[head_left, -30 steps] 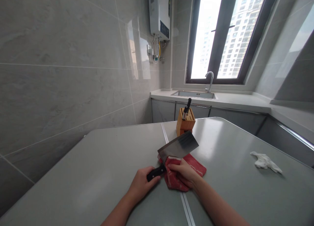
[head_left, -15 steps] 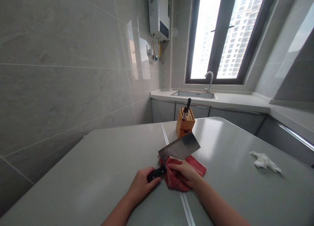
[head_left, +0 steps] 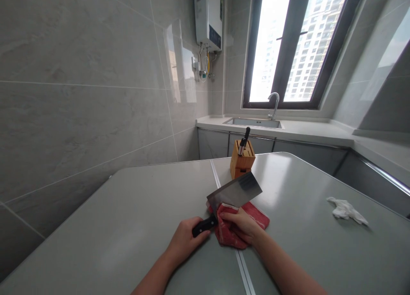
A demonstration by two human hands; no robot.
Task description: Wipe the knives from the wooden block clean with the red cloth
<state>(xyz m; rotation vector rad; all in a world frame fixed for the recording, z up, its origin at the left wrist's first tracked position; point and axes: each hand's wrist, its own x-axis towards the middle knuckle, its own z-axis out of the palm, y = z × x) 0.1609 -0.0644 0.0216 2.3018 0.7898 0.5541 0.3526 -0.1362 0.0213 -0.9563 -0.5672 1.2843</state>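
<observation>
My left hand (head_left: 186, 239) is closed round the black handle of a cleaver (head_left: 236, 191). The broad steel blade points up and to the right, tilted above the table. In my right hand (head_left: 244, 225) is a bunched part of a red cloth (head_left: 229, 239), pressed against the blade's lower edge near the handle. The rest of the cloth spreads out behind and to the right of that hand. Just beyond the blade stands a wooden knife block (head_left: 242, 157) with black-handled tools in its slots.
The pale table (head_left: 144, 205) has a metal seam down its middle. A crumpled white tissue (head_left: 347, 211) lies on the right side. Past the table are a counter with a sink (head_left: 253, 123), a tap (head_left: 274, 106) and a window. A water heater (head_left: 208, 19) hangs on the wall.
Hands, cleaver and cloth keep nearly the same pose. The whole view has shifted only very slightly.
</observation>
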